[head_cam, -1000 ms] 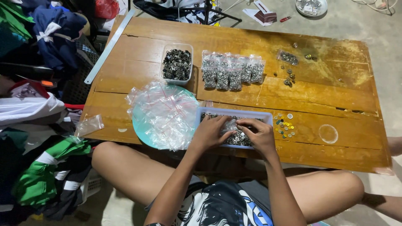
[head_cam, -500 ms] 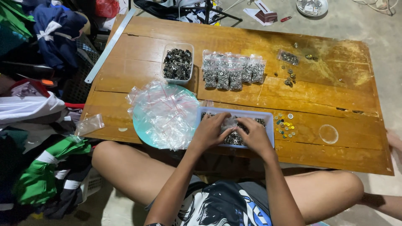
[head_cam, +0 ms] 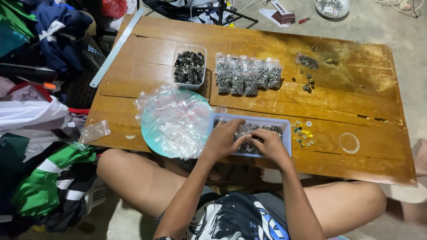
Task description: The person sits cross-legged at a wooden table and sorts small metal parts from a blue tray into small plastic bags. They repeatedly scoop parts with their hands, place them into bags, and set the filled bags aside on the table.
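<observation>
Both hands [head_cam: 247,143] hold a small bag [head_cam: 243,131] over the tray [head_cam: 287,133].

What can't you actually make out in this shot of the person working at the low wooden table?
- Head view: whether the left hand and right hand pinch a small clear bag; fingers hide it.
- Small metal pieces in the blue tray: too small to identify.
- Tray's middle: covered by both hands.
- Clear tub contents: dark, too small.

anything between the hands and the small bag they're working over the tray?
Nothing visible. Both the left hand and right hand already meet at a small clear bag over the blue tray of metal parts. The pile of empty bags lies to the left, clear of them.
</observation>
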